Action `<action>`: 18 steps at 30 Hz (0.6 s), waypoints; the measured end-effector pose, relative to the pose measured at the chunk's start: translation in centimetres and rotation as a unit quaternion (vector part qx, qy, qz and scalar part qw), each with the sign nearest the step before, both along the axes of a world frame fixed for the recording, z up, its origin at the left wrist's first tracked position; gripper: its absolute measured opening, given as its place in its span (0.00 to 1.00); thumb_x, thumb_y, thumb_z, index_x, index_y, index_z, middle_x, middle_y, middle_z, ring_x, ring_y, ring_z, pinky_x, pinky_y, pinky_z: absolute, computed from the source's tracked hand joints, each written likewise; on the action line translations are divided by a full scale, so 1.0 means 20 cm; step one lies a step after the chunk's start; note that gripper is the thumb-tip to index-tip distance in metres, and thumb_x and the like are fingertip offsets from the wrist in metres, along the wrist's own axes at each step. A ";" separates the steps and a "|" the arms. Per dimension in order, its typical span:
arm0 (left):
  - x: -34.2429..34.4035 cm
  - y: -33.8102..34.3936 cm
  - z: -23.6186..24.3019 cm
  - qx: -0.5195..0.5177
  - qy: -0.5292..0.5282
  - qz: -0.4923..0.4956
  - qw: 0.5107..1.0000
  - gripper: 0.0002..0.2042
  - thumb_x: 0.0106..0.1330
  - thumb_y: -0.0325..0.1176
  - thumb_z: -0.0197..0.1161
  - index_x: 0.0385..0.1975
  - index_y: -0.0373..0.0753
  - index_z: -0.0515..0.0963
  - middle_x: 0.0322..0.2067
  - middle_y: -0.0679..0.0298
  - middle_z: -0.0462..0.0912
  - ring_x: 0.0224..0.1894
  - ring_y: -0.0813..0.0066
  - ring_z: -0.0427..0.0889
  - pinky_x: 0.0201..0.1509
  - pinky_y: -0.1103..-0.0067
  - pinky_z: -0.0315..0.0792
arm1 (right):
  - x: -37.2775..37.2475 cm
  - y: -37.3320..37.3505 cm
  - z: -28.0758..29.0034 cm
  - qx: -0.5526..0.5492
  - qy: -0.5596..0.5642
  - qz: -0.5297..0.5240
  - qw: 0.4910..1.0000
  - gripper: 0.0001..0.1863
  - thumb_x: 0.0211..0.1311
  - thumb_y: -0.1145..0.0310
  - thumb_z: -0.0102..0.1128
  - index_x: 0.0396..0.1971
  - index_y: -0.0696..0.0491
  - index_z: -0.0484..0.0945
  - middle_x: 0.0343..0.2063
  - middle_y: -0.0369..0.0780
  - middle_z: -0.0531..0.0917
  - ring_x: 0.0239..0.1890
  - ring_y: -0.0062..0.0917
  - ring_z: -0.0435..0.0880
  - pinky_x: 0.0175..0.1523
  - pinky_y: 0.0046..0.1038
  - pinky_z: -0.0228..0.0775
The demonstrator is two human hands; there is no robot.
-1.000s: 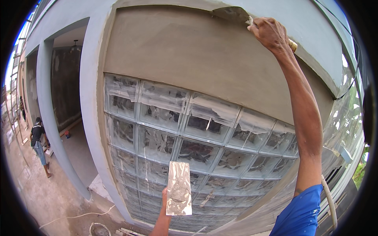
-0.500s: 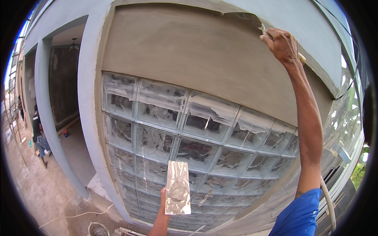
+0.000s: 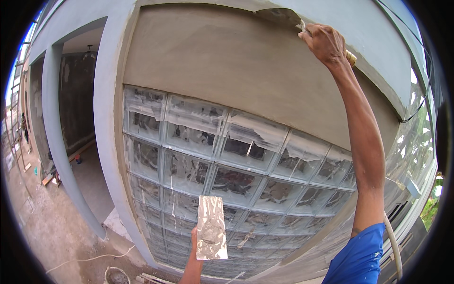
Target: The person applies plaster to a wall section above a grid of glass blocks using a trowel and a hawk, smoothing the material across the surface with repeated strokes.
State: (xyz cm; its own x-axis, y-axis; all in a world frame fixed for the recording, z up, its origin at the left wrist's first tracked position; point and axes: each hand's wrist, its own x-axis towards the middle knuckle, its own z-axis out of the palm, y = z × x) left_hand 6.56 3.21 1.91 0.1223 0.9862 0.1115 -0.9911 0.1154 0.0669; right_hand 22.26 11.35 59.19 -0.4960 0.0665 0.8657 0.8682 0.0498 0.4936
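High on the wall, my right hand (image 3: 325,43) is closed round the handle of a trowel (image 3: 280,17). Its thin metal blade lies against the upper edge of the grey plaster band (image 3: 208,52), just under the pale blue border. Lower down, my left hand (image 3: 194,233) grips a rectangular metal plate (image 3: 212,227) from behind, and most of its fingers are hidden. Wet grey plaster is smeared over the plate's face. Between the plate and the plaster band runs a wall of glass blocks (image 3: 236,182), whose top row has whitish smears.
A pale blue column (image 3: 71,142) and a doorway stand at the left. Below lie a bucket (image 3: 117,275), several wooden strips (image 3: 153,278) and a cable (image 3: 94,259) on the ground. A black cable (image 3: 418,113) hangs at the upper right, and a pale hose (image 3: 392,246) runs beside my right arm.
My right hand has slid the trowel leftward and slightly up along the top edge. The plate in my left hand has barely shifted. The person beside the left column is mostly out of sight.
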 end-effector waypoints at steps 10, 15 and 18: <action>0.00 0.02 -0.07 0.007 0.035 0.011 0.999 0.20 0.65 0.37 0.42 0.46 0.26 0.69 0.36 0.48 0.79 0.32 0.54 0.82 0.33 0.62 0.80 | 0.16 -0.03 -0.03 0.008 0.025 -0.011 1.000 0.15 0.56 0.56 0.57 0.26 0.54 0.77 0.26 0.41 0.81 0.31 0.37 0.81 0.36 0.39 0.72; -0.03 0.05 -0.15 -0.030 0.100 0.055 0.993 0.21 0.64 0.40 0.42 0.46 0.28 0.70 0.35 0.49 0.79 0.31 0.55 0.82 0.31 0.62 0.79 | 0.37 -0.03 -0.06 0.027 0.033 0.001 0.999 0.15 0.56 0.55 0.57 0.27 0.54 0.78 0.26 0.40 0.81 0.32 0.36 0.80 0.37 0.39 0.72; -0.03 0.06 -0.16 -0.047 0.216 0.096 0.971 0.25 0.61 0.47 0.41 0.46 0.30 0.70 0.34 0.50 0.78 0.31 0.54 0.81 0.29 0.61 0.78 | 0.43 -0.05 -0.07 0.025 0.032 0.000 0.999 0.15 0.56 0.55 0.57 0.27 0.53 0.78 0.27 0.40 0.81 0.32 0.36 0.80 0.37 0.39 0.71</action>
State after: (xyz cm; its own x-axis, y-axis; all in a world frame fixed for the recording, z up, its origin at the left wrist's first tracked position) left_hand 6.04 4.47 -1.22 -0.0497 0.9988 0.0000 -0.8768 -0.0436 0.4789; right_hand 30.87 10.25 57.86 -0.4401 0.0230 0.8977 0.8978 0.0273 0.4395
